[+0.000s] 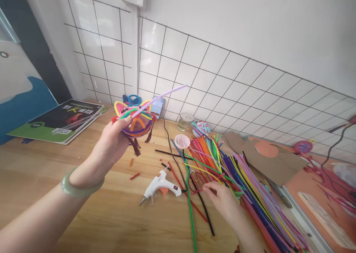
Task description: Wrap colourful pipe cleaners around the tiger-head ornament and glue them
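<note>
My left hand (115, 140) grips a pipe-cleaner animal face (137, 125) with yellow-edged pink ears, orange and purple strips and dark tassels hanging below. A lilac pipe cleaner (172, 91) sticks out from its front, up and to the right. Low over the table, my right hand (219, 195) has its fingertips closed at the red looped handle of what look like scissors (198, 189), partly hidden among the pipe cleaners. Left of that hand lies a white hot glue gun (160, 184), nozzle toward the lower left.
Bundled pipe cleaners (239, 175) spread across the right. Behind are a pink bowl (182, 141) of small pieces, a glass jar (185, 121), a striped ball (201, 128) and a phone (157, 107). Books (55, 121) lie left; cardboard (267, 160) lies right. A black cord (169, 141) crosses the table.
</note>
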Action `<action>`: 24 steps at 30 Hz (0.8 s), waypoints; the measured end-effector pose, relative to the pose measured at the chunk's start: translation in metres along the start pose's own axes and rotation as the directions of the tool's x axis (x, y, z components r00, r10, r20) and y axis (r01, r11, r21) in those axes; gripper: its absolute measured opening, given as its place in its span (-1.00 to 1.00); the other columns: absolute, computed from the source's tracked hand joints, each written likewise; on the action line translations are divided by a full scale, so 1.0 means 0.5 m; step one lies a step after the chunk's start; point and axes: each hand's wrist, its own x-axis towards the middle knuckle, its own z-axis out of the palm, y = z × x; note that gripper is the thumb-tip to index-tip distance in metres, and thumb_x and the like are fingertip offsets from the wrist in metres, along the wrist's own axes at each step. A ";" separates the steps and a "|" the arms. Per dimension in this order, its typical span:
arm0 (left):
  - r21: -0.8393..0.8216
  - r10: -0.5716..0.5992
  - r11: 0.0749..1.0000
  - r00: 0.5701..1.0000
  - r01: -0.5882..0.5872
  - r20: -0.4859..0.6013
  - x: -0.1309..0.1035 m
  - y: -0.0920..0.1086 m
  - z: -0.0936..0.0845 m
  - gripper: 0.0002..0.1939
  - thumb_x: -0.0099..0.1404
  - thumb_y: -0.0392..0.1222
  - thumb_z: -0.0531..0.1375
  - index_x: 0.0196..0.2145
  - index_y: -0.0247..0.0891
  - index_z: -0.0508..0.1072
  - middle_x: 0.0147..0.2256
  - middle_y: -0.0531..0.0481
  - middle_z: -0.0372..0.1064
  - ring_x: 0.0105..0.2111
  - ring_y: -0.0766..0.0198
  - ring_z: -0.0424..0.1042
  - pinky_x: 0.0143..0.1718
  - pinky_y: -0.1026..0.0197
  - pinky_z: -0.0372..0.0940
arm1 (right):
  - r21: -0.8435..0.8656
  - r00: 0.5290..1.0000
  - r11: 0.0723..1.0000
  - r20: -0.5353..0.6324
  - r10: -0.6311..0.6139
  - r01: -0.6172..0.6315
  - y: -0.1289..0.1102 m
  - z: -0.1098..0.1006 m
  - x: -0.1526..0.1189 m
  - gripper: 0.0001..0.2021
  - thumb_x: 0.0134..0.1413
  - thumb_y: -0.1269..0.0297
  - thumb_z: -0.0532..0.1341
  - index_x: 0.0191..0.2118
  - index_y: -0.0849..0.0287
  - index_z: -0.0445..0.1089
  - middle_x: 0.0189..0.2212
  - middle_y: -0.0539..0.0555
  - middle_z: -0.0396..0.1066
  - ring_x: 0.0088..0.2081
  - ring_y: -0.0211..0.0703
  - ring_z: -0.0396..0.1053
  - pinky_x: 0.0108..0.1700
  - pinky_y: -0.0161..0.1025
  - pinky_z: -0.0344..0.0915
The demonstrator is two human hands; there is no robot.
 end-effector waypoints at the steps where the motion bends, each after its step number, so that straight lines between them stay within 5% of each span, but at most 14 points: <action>1: -0.027 -0.001 1.000 1.000 0.001 -0.009 -0.002 0.002 0.002 -0.77 0.25 -0.21 0.26 -0.15 -0.34 0.55 -0.15 -0.12 0.56 -0.06 0.11 0.46 0.00 0.14 0.35 | -0.029 1.000 0.999 -0.017 0.018 -0.019 0.005 -0.002 -0.003 -0.66 0.20 0.21 0.04 -0.33 0.17 0.55 -0.28 0.18 0.58 -0.24 0.04 0.53 -0.15 -0.12 0.38; 8: -0.084 -0.026 0.996 0.997 0.020 -0.079 -0.021 0.002 0.012 -0.79 0.25 -0.22 0.24 -0.18 -0.35 0.56 -0.21 -0.09 0.58 -0.20 0.19 0.50 -0.14 0.23 0.42 | -0.210 0.998 0.976 -0.033 0.045 -0.051 -0.019 0.051 0.029 -0.75 0.15 0.42 0.11 -0.16 0.18 0.52 -0.10 0.22 0.53 -0.04 0.08 0.47 0.02 -0.09 0.30; 13: -0.049 -0.091 0.995 0.996 0.091 0.000 -0.035 -0.023 0.013 -0.63 0.18 -0.16 0.29 -0.06 -0.35 0.53 -0.10 -0.16 0.56 -0.11 0.02 0.53 -0.10 0.11 0.43 | -0.249 0.994 0.962 -0.055 0.096 -0.107 -0.032 0.086 0.065 -0.69 0.00 0.52 0.17 -0.09 0.28 0.47 -0.16 0.39 0.52 -0.08 0.30 0.47 -0.06 0.10 0.28; 21: 0.066 -0.059 0.996 0.997 0.055 0.058 -0.039 -0.037 0.028 -0.57 0.13 -0.11 0.34 -0.07 -0.35 0.53 -0.06 -0.24 0.54 -0.01 -0.11 0.48 0.06 -0.02 0.34 | 0.100 0.996 0.993 0.062 0.062 -0.068 0.027 0.029 0.062 -0.64 -0.09 0.36 0.11 -0.10 0.16 0.37 -0.22 0.16 0.56 -0.14 -0.04 0.53 -0.10 -0.19 0.42; 24: 0.128 -0.033 0.992 0.997 0.023 0.076 -0.038 -0.050 0.028 -0.59 0.11 -0.10 0.36 -0.10 -0.33 0.54 -0.13 -0.22 0.56 -0.07 -0.11 0.50 -0.01 -0.04 0.39 | 0.406 0.994 0.907 0.042 0.101 -0.109 0.019 -0.001 0.033 -0.59 -0.11 0.19 0.22 -0.06 0.15 0.39 -0.12 0.20 0.54 -0.04 -0.02 0.49 -0.05 -0.21 0.42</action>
